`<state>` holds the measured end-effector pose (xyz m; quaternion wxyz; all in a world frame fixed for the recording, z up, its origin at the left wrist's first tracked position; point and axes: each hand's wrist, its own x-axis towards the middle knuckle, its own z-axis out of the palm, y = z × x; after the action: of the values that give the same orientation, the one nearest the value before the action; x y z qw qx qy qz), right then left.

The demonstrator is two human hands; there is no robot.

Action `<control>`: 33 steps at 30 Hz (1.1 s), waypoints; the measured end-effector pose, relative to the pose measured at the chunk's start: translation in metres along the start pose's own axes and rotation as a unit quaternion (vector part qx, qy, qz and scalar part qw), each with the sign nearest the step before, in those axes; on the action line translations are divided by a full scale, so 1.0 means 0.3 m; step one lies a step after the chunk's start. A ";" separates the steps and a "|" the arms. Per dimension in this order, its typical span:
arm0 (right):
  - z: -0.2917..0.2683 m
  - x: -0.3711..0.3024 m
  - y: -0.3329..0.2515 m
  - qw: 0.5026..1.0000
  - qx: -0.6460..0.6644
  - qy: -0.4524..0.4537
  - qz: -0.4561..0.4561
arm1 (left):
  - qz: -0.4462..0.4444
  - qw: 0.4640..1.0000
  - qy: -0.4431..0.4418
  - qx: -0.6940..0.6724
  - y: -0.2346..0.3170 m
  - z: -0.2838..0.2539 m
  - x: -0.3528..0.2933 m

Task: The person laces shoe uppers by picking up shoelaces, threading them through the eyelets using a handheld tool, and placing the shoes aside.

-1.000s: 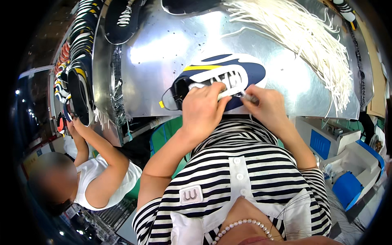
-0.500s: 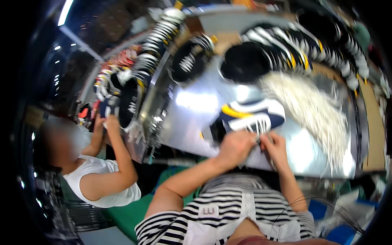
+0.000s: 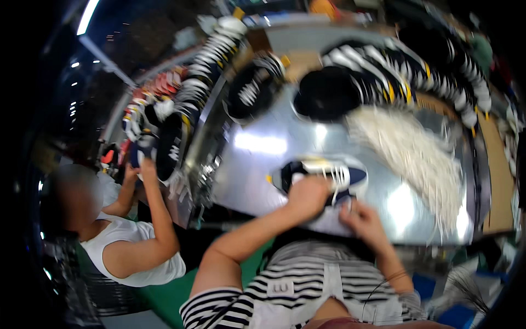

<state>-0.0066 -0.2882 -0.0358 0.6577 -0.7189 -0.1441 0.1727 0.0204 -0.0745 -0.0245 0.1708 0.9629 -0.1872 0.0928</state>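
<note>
My striped shirt [image 3: 307, 268] filled the near edge, with a green surface [image 3: 192, 290] beside it on the left. My right hand [image 3: 362, 220] was at the table's near edge, thumb and fingers drawn close together by the shoe's near side; blur kept me from telling whether they held a lace. My left hand [image 3: 310, 194] lay curled against the shoe, its fingers hidden, so I could not tell how firmly it gripped. It covered part of the opening.

The navy and white shoe [image 3: 338, 174] lay on the shiny metal table [image 3: 246, 178], toe to the right, white laces across its top. A heap of loose cream laces [image 3: 411, 159] took up the table beyond and right of it, with a cardboard strip [image 3: 497, 181] past that. To my left, a co-worker in a white top [image 3: 129, 252] had both hands [image 3: 139, 170] at another shoe [image 3: 143, 149].

Farther off, a black shoe [image 3: 326, 96] and a white-laced one [image 3: 253, 90] stood across the table's far side, with a packed row of shoes [image 3: 383, 68] stretching rightward.
</note>
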 end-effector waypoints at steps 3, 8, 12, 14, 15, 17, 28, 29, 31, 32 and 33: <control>-0.040 0.106 -0.073 0.993 -0.003 0.119 -0.015 | -0.042 0.997 -0.059 -0.025 0.017 -0.070 0.051; -0.001 0.208 0.021 0.984 -0.010 0.174 -0.040 | -0.096 0.979 -0.121 -0.132 -0.003 -0.053 0.058; 0.026 0.206 0.036 0.983 -0.055 0.172 -0.036 | -0.117 0.967 -0.145 -0.171 -0.010 -0.062 0.036; 0.037 0.204 0.042 0.984 0.009 0.174 -0.049 | -0.115 0.970 -0.148 -0.155 0.005 -0.085 0.046; 0.039 0.202 0.045 0.980 0.072 0.176 -0.064 | -0.110 0.973 -0.149 -0.140 0.013 -0.097 0.056; 0.037 0.197 0.020 0.983 0.091 0.149 -0.062 | -0.124 0.966 -0.159 -0.160 0.009 -0.106 0.060; 0.027 0.213 0.055 0.973 -0.084 0.150 -0.151 | -0.121 0.964 -0.124 -0.201 -0.007 -0.072 0.049; 0.032 0.211 0.051 0.973 -0.085 0.147 -0.156 | -0.122 0.965 -0.119 -0.199 0.000 -0.071 0.047; 0.043 0.210 0.055 0.974 -0.080 0.159 -0.140 | -0.130 0.974 -0.112 -0.149 0.016 -0.068 0.043; 0.046 0.213 0.067 0.972 -0.088 0.161 -0.148 | -0.126 0.979 -0.080 -0.139 0.014 -0.052 0.035; 0.049 0.213 0.068 0.971 -0.090 0.158 -0.154 | -0.127 0.979 -0.073 -0.138 0.019 -0.046 0.033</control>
<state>0.0440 -0.2491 -0.0609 0.6237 -0.7623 -0.1622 -0.0598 0.0256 -0.0777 -0.0078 0.2981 0.9503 -0.0859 -0.0273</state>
